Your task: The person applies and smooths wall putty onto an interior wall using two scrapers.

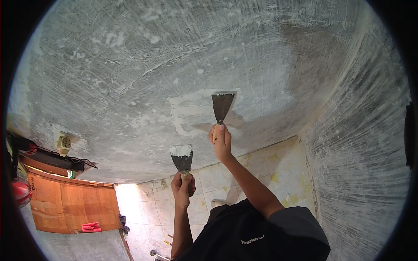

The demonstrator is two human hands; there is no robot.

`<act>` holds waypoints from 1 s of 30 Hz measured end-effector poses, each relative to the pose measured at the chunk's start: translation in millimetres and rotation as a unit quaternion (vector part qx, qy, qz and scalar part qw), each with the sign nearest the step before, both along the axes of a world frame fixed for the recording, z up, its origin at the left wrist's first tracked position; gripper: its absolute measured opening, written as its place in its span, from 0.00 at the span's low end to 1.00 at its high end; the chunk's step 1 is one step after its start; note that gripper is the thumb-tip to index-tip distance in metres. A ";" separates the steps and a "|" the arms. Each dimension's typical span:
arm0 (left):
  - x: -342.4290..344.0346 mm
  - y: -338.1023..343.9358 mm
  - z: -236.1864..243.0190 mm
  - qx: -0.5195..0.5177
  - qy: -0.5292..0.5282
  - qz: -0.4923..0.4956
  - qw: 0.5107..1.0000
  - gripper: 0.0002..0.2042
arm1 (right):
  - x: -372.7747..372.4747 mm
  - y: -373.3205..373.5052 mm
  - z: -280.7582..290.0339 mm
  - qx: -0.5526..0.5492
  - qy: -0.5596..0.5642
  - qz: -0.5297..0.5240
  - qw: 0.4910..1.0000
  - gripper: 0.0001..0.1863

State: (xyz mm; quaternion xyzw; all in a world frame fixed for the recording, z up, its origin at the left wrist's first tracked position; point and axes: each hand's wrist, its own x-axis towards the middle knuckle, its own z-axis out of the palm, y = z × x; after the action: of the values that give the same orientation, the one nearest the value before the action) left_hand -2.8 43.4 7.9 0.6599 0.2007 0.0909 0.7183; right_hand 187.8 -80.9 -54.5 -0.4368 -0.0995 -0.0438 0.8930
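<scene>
My right hand (222,141) grips the wooden handle of a putty knife (223,108), its dark blade against the grey wall (143,87). A thin white line runs along that blade's top edge. Around and left of the blade lies a pale patch of wet-looking filler (185,111). Lower and to the left, my left hand (183,189) is closed round the handle of a second putty knife (182,159). White filler covers the upper part of its blade, which points up. Whether this second blade touches the wall I cannot tell.
An electrical socket (64,143) with dark cables beside it is on the wall at left. Below stands a wooden cabinet (74,202) with a pink cloth (91,227) on it. Another grey wall (361,165) meets this one at right. Pale tiles (278,174) cover the floor.
</scene>
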 end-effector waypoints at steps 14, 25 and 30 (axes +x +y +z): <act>1.1 2.0 5.3 0.000 0.010 0.002 1.000 0.10 | 7.9 3.3 12.8 -0.033 -0.007 -0.027 0.999 0.25; 5.2 5.3 2.8 0.012 0.015 -0.018 1.000 0.06 | -85.4 -41.8 -6.7 -0.133 -0.004 0.168 0.977 0.23; 7.5 4.3 -1.8 0.041 0.014 -0.053 0.998 0.09 | -107.3 -58.2 11.2 -0.338 -0.035 0.181 0.923 0.23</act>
State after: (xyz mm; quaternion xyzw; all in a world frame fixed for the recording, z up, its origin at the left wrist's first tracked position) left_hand 4.7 47.7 6.0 0.6999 0.1712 0.0515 0.6915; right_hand 80.5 -139.1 -43.3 -0.6857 -0.2173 0.1395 0.6806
